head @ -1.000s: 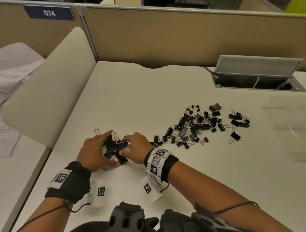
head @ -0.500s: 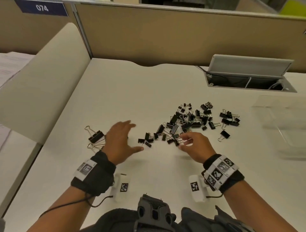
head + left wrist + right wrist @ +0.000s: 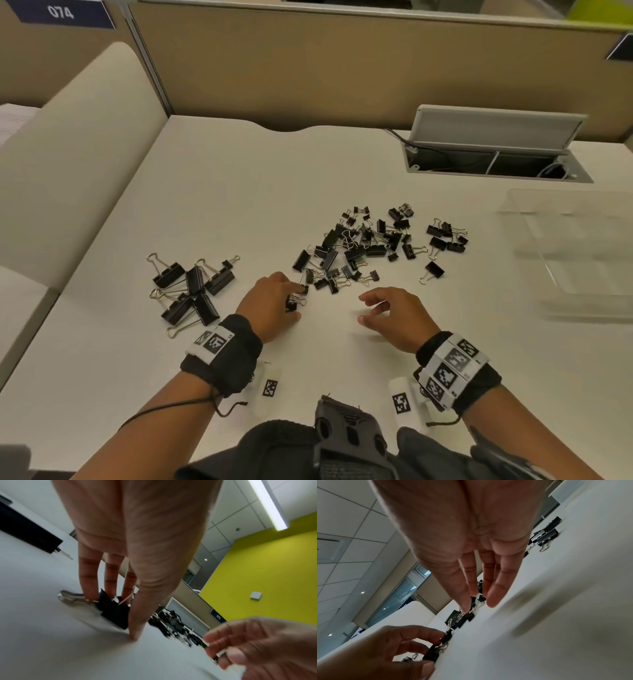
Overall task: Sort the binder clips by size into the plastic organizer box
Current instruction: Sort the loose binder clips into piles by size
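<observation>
Several large black binder clips (image 3: 191, 291) lie grouped at the left of the white desk (image 3: 239, 192). A mixed pile of smaller clips (image 3: 359, 246) spreads across the middle. My left hand (image 3: 274, 301) is at the pile's near edge, its fingers and thumb curled round a few small clips (image 3: 294, 303) (image 3: 113, 609) (image 3: 435, 651) on the desk. My right hand (image 3: 387, 315) (image 3: 479, 599) hovers just right of it with fingers loosely curled, and I see nothing in it. The clear plastic organizer box (image 3: 575, 246) stands at the far right.
An open cable hatch (image 3: 496, 161) with wires is set into the desk at the back right. A beige partition (image 3: 342, 68) closes off the back, and a rounded divider panel (image 3: 75, 171) runs along the left edge. One lone clip (image 3: 435, 270) lies right of the pile.
Both hands have left the large clips grouped at the left. The left hand moved right to the pile's near edge and closed on small clips. The right hand drew back slightly.
</observation>
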`<move>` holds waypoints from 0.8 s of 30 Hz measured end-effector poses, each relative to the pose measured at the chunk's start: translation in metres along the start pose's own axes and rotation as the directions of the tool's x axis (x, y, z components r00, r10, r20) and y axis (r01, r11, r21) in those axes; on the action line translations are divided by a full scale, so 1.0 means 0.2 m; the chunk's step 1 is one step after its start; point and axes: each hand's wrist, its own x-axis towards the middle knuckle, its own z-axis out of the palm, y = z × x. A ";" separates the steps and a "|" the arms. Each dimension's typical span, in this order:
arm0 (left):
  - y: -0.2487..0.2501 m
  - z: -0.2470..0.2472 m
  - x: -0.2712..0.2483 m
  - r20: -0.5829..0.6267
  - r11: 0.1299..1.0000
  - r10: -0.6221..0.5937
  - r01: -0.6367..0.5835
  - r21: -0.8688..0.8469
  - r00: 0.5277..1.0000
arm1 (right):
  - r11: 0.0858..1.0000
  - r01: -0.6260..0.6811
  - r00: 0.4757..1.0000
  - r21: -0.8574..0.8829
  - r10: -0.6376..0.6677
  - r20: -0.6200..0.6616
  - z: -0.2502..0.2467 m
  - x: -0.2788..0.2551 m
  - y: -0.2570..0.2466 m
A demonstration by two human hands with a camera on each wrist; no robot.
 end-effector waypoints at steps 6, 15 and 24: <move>0.05 0.08 -0.14 0.001 0.997 0.020 -0.020 -0.077 1.000 | 0.999 0.042 0.998 -0.021 -0.041 0.051 0.01 0.04 0.00; -0.07 0.05 -0.27 -0.059 0.953 -0.154 0.133 -0.270 0.986 | 0.943 0.131 0.976 -0.306 -0.068 0.206 0.12 0.21 -0.14; -0.09 0.11 -0.30 -0.009 0.921 -0.165 0.150 -0.360 0.986 | 0.935 0.224 0.947 -0.276 -0.142 0.287 0.15 0.13 -0.13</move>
